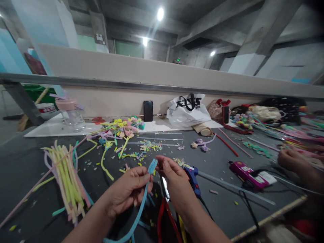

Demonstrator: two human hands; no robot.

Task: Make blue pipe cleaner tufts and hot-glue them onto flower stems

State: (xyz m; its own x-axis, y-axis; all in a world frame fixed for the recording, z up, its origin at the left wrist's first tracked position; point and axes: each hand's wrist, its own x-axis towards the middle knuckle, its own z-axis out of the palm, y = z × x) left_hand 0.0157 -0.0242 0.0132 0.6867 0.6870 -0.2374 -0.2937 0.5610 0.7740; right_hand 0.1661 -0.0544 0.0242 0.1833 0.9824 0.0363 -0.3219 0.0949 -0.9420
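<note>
Between the thumb and fingers of my left hand is a blue fuzzy stem, its folded, thicker end pointing up and its tail curving down toward the bottom edge. My right hand is just right of that folded end, thumb and fingers bent close together; whether anything is between its fingertips is too small to tell. Red-handled pliers lie below, partly hidden by my right hand. A blue glue gun lies right of my right wrist.
A bundle of yellow and pink stems lies left. Small flowers, a clear bottle, a phone and a white bag stand behind. Right are a magenta device and another person's hand.
</note>
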